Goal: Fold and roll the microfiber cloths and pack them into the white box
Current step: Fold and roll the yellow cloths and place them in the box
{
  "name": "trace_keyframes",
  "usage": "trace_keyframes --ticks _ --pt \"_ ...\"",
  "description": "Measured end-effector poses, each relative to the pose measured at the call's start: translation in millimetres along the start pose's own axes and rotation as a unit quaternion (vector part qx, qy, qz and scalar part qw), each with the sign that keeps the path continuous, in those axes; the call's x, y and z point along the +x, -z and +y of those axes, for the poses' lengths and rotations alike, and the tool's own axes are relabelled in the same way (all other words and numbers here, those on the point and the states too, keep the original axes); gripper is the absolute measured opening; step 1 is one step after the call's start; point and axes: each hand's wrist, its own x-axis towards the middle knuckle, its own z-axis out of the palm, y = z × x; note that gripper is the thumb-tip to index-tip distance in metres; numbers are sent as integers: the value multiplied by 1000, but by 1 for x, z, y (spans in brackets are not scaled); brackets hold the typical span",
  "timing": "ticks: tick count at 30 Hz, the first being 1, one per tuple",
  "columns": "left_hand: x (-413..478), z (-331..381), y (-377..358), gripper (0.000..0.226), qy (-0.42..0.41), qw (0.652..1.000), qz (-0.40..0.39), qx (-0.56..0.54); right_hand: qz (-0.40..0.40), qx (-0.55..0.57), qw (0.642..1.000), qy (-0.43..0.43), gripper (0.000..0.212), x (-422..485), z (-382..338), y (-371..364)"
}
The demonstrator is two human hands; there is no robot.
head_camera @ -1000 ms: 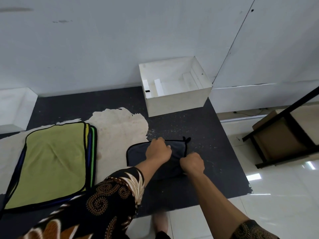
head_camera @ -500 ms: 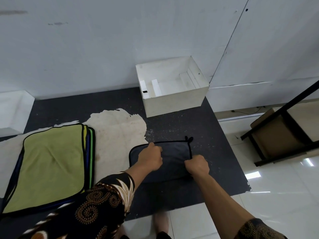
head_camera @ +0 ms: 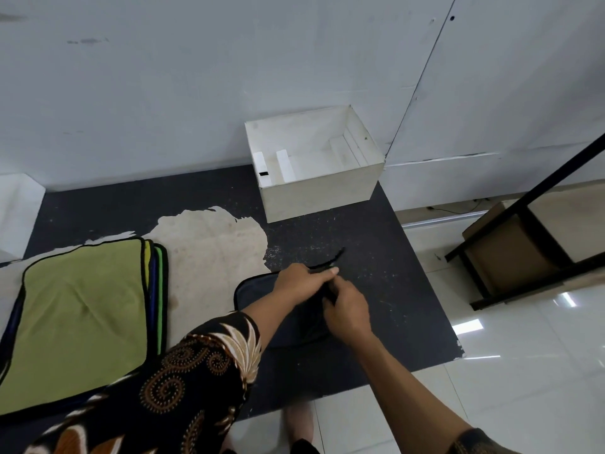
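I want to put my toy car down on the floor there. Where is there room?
The pale worn patch between the stack of cloths and the white box is bare. So is the dark mat between the box and the hands. It is crowded where the left hand and right hand work the dark cloth.

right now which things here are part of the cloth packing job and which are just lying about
Part of the job:
- dark cloth, gripped by the left hand and the right hand
- stack of cloths, green on top
- white box, no cloths in it

Just lying about:
- black metal frame
- cardboard box under it
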Motion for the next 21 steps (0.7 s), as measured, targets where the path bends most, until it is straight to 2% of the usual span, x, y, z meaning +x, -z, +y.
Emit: trace_keyframes --ticks 2,5,8,10,15,18,21 --pt "4 4 1 67 38 999 -2 -33 -18 -2 999 44 40 -7 -4 -3" --pt "9 2 5 50 80 995 41 -49 -52 -12 992 117 39 -16 -7 -11" --pt "9 -4 12 42 79 992 102 -12 -5 -54 991 121 17 -22 -7 -17" --pt "8 -11 19 36 77 990 122 -6 29 -88 989 118 16 -23 -9 -22" --pt "10 -41 51 26 65 988 135 -28 -13 -69 976 204 10 -28 -27 -46" --pt "11 -61 69 23 67 986 148 -46 -46 -61 968 239 15 -31 -35 -62" --pt "14 -81 82 27 82 990 99 -58 -84 -56 964 246 23 -35 -39 -77"
